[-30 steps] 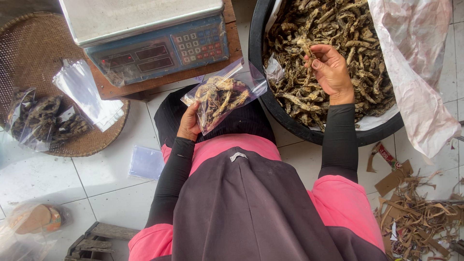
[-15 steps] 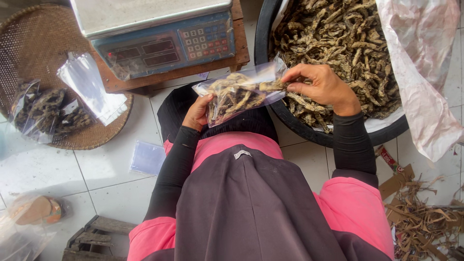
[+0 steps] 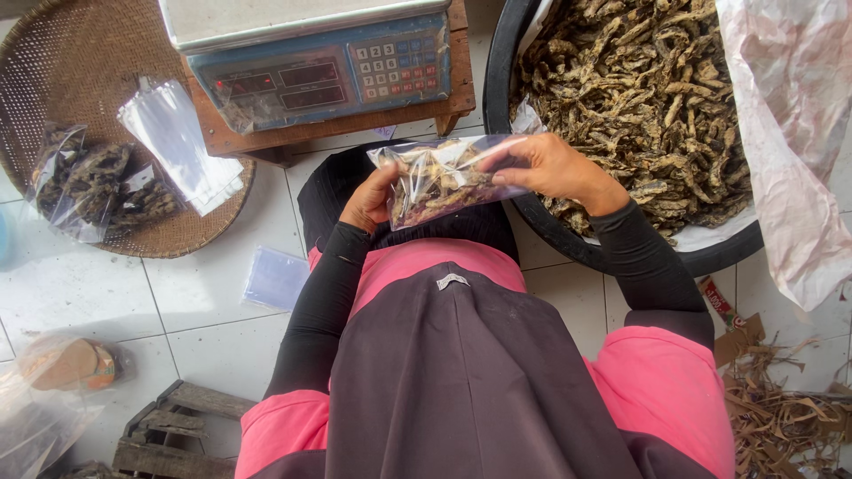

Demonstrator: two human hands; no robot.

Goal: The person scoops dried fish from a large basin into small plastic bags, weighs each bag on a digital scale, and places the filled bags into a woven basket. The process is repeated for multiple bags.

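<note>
While both hands pinch clear pouch (image 3: 444,177), blue scale (image 3: 324,71) behind.

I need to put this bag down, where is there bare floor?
Bare white floor tiles lie between the round woven tray, the small clear packet and the wooden pallet. Crowded: the black tub side and brown scraps lower right.
</note>
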